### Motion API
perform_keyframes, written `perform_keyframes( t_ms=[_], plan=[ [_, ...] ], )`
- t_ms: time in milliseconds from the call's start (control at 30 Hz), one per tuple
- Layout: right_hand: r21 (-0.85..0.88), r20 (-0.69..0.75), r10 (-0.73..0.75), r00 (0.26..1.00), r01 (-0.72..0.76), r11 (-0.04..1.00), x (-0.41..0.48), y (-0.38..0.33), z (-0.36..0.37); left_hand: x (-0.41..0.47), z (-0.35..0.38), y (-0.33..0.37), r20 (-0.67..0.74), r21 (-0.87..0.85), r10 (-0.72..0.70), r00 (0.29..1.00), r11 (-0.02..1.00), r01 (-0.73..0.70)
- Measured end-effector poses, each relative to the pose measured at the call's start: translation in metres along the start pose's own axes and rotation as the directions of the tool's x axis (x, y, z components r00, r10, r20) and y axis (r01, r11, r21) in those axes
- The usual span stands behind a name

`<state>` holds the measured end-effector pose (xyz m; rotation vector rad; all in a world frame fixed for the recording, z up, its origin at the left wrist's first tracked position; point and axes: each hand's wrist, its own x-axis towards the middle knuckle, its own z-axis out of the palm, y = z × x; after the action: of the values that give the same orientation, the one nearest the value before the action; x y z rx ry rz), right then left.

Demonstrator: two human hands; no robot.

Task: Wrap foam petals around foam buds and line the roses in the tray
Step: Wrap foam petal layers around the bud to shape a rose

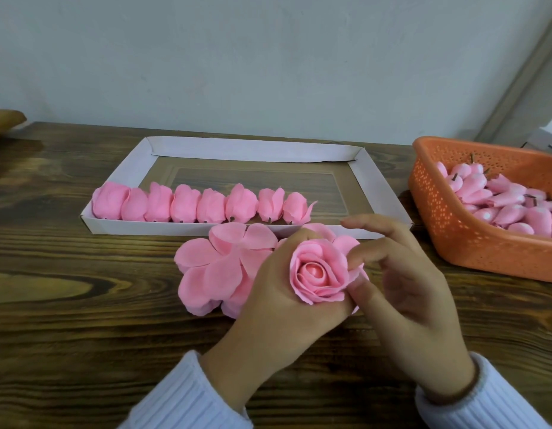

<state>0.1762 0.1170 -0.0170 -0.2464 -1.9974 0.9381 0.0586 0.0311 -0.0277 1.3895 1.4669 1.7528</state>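
L hand [277, 292] is gripping a pink foam rose [333, 267] just in front of the tray's [253, 150] near wall, toward its right end. Fingers are curling round the rose's underside, and the bloom is facing up w/ the glossy bud [313, 271] showing at centre. R hand [404, 298] is pinching the rose's outer petal on its right side btwn thumb & index finger, w/ the other fingers spreading loosely above.

Pile of loose petal sheets [212, 267] is lying on the wooden table [67, 274] in front of the tray's near wall, approx mid-length, partly hidden behind the L hand.

Inside the tray, 8 finished roses [200, 205] are lying in a row along the near wall, starting at its left corner, each touching the next.

Orange perforated basket [454, 236] is sitting right of the tray, near it but apart, holding a heap of spare foam buds [509, 202] w/ short dark stems.

White ribbed sleeves [188, 394] are covering both wrists.
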Motion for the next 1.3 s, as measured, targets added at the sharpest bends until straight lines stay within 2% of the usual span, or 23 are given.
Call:
perform_keyframes(
  t_ms=[133,233,300,367,433,533,633,767,900,1000,1133,1300],
  plan=[
    [0.019,0.000,0.014,1.000,-0.014,1.000,-0.001,0.002,0.001,0.009,0.003,-0.002,0.017,0.098,0.062,0.998,0.993,-0.064],
    [0.090,0.001,0.055,0.998,-0.055,0.994,-0.002,0.004,0.002,0.010,0.000,0.004,0.059,-0.005,0.061,0.996,0.998,-0.061],
    [0.250,0.001,0.197,0.980,-0.191,0.949,-0.002,0.003,0.005,0.010,-0.002,0.007,0.063,-0.087,0.073,0.995,0.994,-0.067],
    [0.379,0.030,0.381,0.924,-0.364,0.851,-0.002,0.003,0.008,0.009,-0.001,0.009,0.056,-0.220,0.045,0.997,0.975,-0.031],
    [0.396,0.067,0.508,0.859,-0.490,0.776,-0.002,0.004,0.009,0.010,-0.001,0.009,0.008,-0.279,0.026,1.000,0.960,-0.023],
    [0.347,0.176,0.605,0.777,-0.624,0.700,-0.003,0.003,0.009,0.009,-0.001,0.008,-0.028,-0.262,0.005,1.000,0.965,-0.012],
    [0.415,0.358,0.587,0.726,-0.687,0.596,-0.002,-0.005,0.010,0.008,0.000,0.007,-0.023,-0.278,-0.058,0.998,0.959,0.049],
    [0.494,0.485,0.560,0.671,-0.739,0.458,-0.001,-0.005,0.010,0.006,0.001,0.010,0.008,-0.247,-0.041,0.999,0.968,0.042],
    [0.460,0.474,0.568,0.673,-0.739,0.492,-0.003,-0.003,0.010,0.006,0.000,0.011,-0.004,-0.250,-0.021,1.000,0.968,0.020],
    [0.477,0.449,0.591,0.670,-0.739,0.475,-0.003,0.000,0.011,0.007,0.000,0.011,0.003,-0.235,0.044,0.999,0.971,-0.043],
    [0.494,0.478,0.583,0.656,-0.751,0.439,0.000,-0.002,0.010,0.007,0.000,0.008,-0.035,-0.249,0.030,0.999,0.968,-0.037],
    [0.554,0.696,0.448,0.561,-0.817,0.160,0.002,-0.003,0.008,0.007,-0.001,0.011,0.073,-0.245,0.058,0.996,0.969,-0.038]
  ],
)
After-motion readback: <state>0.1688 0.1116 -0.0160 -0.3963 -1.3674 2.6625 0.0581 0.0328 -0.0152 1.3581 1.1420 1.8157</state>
